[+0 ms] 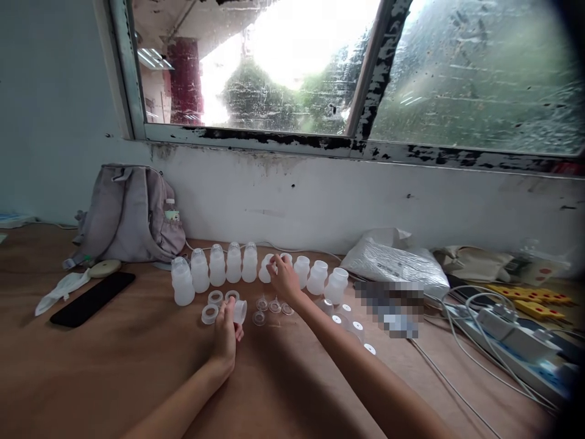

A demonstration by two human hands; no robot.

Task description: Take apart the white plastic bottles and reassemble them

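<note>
My left hand point(226, 332) is closed around a translucent bottle collar point(240, 312), held just above the table. My right hand point(284, 279) reaches forward, its fingers pinched at the neck of an open frosted baby bottle point(265, 269). More open bottles point(317, 278) stand to the right, one partly behind that hand. Capped bottles point(217, 266) stand in a curved row at the left. Loose white collars point(210, 314) lie beside my left hand. Several clear teats point(259, 317) lie between my hands. Clear caps point(358, 330) are to the right of my right forearm.
A grey backpack point(123, 213) leans by the wall, with a black phone-like slab point(94, 299) and a white cloth point(61, 291) before it. At the right are a silvery plastic package point(395, 265), a power strip point(516, 347), loose cables and yellow connectors point(539, 310).
</note>
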